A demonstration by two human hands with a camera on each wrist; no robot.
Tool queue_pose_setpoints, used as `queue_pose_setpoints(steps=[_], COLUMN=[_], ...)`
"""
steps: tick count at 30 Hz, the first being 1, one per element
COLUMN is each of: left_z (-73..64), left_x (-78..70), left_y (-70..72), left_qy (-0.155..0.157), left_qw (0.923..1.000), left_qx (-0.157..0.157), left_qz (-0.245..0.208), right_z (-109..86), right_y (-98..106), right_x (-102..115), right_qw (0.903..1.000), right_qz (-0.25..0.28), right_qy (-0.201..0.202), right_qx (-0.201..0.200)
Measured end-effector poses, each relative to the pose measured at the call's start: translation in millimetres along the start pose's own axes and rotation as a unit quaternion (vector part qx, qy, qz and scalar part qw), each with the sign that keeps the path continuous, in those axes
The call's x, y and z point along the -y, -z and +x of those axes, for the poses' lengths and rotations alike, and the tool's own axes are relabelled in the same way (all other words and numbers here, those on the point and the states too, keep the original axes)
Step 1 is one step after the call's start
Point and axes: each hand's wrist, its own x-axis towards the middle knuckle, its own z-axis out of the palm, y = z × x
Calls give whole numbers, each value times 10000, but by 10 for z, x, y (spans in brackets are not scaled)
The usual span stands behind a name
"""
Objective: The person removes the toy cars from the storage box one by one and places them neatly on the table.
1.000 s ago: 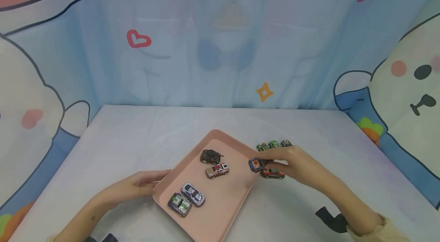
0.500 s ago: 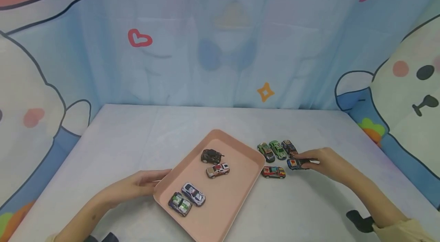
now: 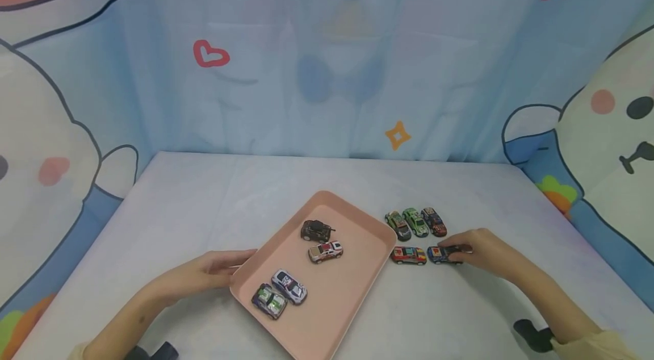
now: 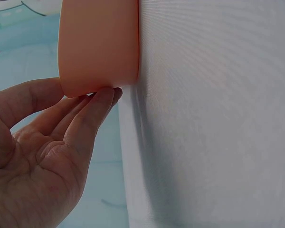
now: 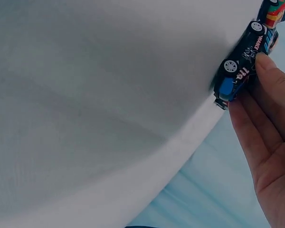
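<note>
My left hand [image 3: 206, 273] holds the left edge of a pink tray [image 3: 352, 297], its fingertips right at the tray's outer wall [image 4: 99, 47] in the left wrist view. Inside the tray sit a black toy car [image 3: 315, 231], a white-and-red one [image 3: 325, 252], a silver-and-blue one [image 3: 289, 286] and a green-and-silver one [image 3: 269, 301]. To the right of the tray, my right hand [image 3: 485, 252] pinches a dark blue toy car [image 5: 244, 59] between thumb and fingers, low at the tabletop. A red toy car [image 3: 409, 255] lies just left of it, end to end.
Behind the held car stand a dark green toy car [image 3: 398, 226], a bright green one [image 3: 416, 222] and a dark one with orange marks [image 3: 434, 222], side by side. The white table [image 3: 245, 195] meets a blue printed curtain [image 3: 255, 104] at the back.
My right hand has carried the dark blue car from over the tray's right corner rightward, then down beside the red car. My left hand and the tray have stayed put.
</note>
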Motion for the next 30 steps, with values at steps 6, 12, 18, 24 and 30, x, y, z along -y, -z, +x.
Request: queue_pose_setpoints(steps=[6,12,18,24,30], left_z=[-12,5,12,7,9], left_x=[-1,3,-21,-34,-25], left_y=[-6,-10,1,7,9], left_qy=[40,5,-64,-90,-17], left_qw=[10000,10000,10000,10000,10000], left_qx=[-60,-38,-22,-12,-4], left_qz=[0,-20,9,29,-11], right_z=[29,20,64,256,491], right_y=[-27,36,249,187,-205], right_x=[-40,16,396,1116,1773], right_qw=[9998,9999,9948,9830,9749], right_qz=[-31,-67,-247,-209,113], right_qy=[189,-71,131,987,2004], right_qx=[-30,-54,-978,-1537,-967])
